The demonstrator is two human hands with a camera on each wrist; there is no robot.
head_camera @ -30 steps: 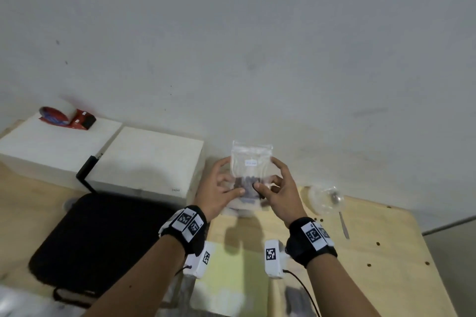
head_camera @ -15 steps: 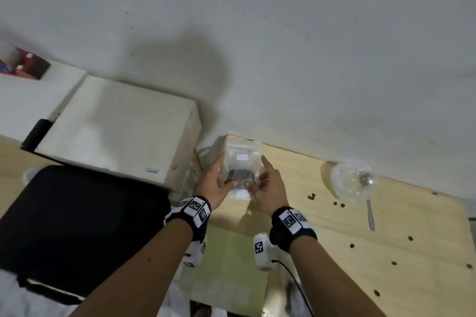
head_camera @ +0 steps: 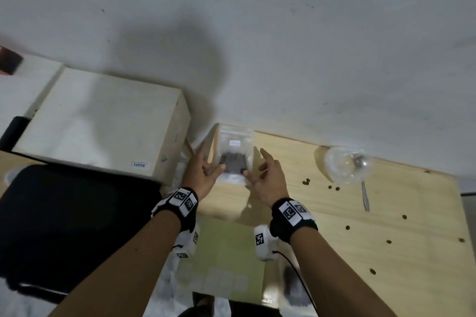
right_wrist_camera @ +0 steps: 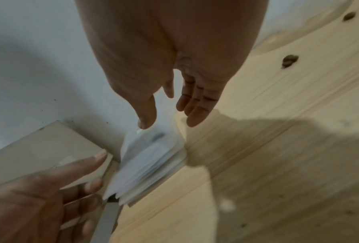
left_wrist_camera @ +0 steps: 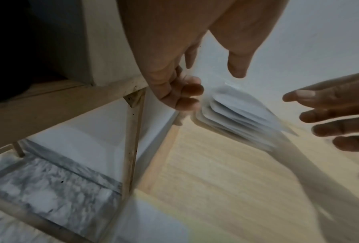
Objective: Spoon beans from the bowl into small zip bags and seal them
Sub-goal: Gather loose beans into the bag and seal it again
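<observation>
A small clear zip bag (head_camera: 235, 154) with dark beans in its lower half stands on the wooden table (head_camera: 386, 252), leaning against the white wall. In the wrist views it looks like a blurred stack of bags (left_wrist_camera: 236, 115) (right_wrist_camera: 151, 164). My left hand (head_camera: 206, 170) is just left of it and my right hand (head_camera: 262, 172) just right, both with fingers spread and thumbs at the bag's lower corners. Neither hand grips it. The clear bowl (head_camera: 347, 165) sits to the right with the spoon (head_camera: 364, 195) resting in it.
A pale wooden box (head_camera: 103, 123) stands left of the bag, close to my left hand. A black case (head_camera: 64, 226) lies in front of it. A green sheet (head_camera: 221, 247) lies under my wrists. Loose beans (head_camera: 306, 182) dot the table on the right.
Both hands carried the bean bag down and back to the wall. Their fingers, which held the bag before, have now spread apart beside it.
</observation>
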